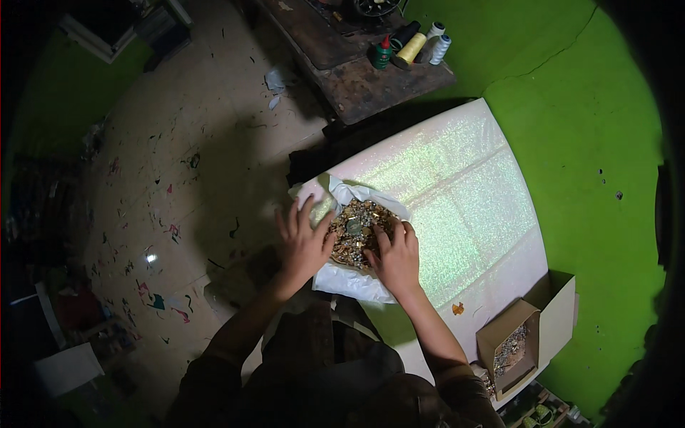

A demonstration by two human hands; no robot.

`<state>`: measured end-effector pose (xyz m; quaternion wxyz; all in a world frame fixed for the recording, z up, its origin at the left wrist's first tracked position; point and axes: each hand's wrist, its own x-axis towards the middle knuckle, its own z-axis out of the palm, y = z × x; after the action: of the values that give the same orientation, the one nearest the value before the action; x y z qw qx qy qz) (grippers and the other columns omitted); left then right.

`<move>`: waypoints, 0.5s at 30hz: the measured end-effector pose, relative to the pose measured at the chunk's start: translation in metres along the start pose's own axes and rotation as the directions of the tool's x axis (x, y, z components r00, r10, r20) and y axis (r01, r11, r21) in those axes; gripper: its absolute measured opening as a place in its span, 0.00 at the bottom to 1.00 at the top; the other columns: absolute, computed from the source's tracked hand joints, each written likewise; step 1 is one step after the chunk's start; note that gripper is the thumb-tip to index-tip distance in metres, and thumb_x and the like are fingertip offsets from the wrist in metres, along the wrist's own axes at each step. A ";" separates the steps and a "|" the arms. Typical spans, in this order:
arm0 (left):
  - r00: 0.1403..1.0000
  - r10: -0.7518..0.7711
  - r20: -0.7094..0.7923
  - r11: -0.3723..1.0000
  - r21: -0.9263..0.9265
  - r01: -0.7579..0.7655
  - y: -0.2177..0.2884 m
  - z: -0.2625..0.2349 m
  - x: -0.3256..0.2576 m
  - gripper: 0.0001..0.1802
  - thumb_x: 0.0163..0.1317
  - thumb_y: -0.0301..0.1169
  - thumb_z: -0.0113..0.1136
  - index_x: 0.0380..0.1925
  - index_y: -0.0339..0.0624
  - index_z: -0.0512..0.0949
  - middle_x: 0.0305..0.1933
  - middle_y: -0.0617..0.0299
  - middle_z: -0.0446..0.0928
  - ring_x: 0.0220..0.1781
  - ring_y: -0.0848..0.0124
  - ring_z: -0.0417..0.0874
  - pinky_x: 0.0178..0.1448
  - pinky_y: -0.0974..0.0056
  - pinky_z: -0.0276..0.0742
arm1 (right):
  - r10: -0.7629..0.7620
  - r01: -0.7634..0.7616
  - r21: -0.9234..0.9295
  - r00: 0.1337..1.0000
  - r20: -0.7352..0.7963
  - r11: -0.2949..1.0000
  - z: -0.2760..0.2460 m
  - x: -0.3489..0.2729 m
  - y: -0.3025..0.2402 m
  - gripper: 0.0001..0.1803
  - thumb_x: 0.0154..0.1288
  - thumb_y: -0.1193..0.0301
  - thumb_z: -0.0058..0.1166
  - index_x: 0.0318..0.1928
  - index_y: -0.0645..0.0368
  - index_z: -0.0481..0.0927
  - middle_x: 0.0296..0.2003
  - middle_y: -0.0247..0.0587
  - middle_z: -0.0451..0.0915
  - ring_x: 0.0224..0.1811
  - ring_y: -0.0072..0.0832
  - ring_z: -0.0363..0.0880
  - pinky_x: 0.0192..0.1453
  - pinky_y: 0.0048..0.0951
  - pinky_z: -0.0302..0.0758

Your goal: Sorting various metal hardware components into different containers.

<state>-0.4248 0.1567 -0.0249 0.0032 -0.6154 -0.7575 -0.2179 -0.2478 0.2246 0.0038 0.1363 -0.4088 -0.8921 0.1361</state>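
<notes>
A heap of small metal pieces (354,246), silver and gold-coloured, fills a white plastic bag (346,283) whose top is folded open. Too small to tell apart, the pieces include a larger round greyish one (354,226) near the middle. My left hand (303,242) lies at the heap's left edge, its fingers spread and its thumb by the pieces. From the right, my right hand (397,258) reaches onto the heap with fingers apart and bent, their tips touching the pieces. Neither hand visibly holds anything.
Under the bag lies a shiny iridescent white cloth (464,214) over a table. A cardboard box (528,335) with similar pieces stands at the near right, beside a small orange-brown piece (457,309). Thread cones (411,51) and a green bottle (382,53) sit on a wooden table (385,89).
</notes>
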 end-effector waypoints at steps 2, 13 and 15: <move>0.998 0.048 0.044 0.998 -0.036 -0.046 0.002 -0.002 0.003 0.19 0.49 0.39 0.59 0.42 0.51 0.77 0.61 0.53 0.58 0.65 0.50 0.52 0.62 0.33 0.41 | 0.052 -0.047 -0.058 0.994 0.095 0.997 0.005 0.006 -0.007 0.35 0.41 0.64 0.64 0.53 0.58 0.69 0.50 0.51 0.64 0.50 0.44 0.63 0.53 0.40 0.63; 0.989 0.091 0.116 0.985 -0.158 -0.072 -0.016 0.001 0.004 0.17 0.49 0.37 0.58 0.42 0.52 0.77 0.62 0.52 0.57 0.66 0.50 0.49 0.65 0.35 0.34 | -0.042 0.045 -0.027 0.993 0.107 0.999 0.009 0.027 0.000 0.17 0.44 0.70 0.61 0.39 0.57 0.77 0.39 0.45 0.70 0.42 0.40 0.68 0.44 0.35 0.67; 0.989 0.091 0.119 0.984 -0.166 -0.071 -0.014 0.001 0.004 0.17 0.49 0.37 0.58 0.42 0.51 0.77 0.62 0.52 0.57 0.66 0.50 0.49 0.65 0.36 0.34 | -0.037 0.038 -0.005 0.998 0.058 0.999 0.008 0.026 0.003 0.11 0.45 0.73 0.59 0.33 0.58 0.78 0.37 0.44 0.71 0.40 0.40 0.69 0.42 0.34 0.68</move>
<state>-0.4382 0.1588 -0.0293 -0.0857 -0.6566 -0.7103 -0.2388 -0.2651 0.2458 -0.0014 0.1119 -0.3883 -0.9035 0.1426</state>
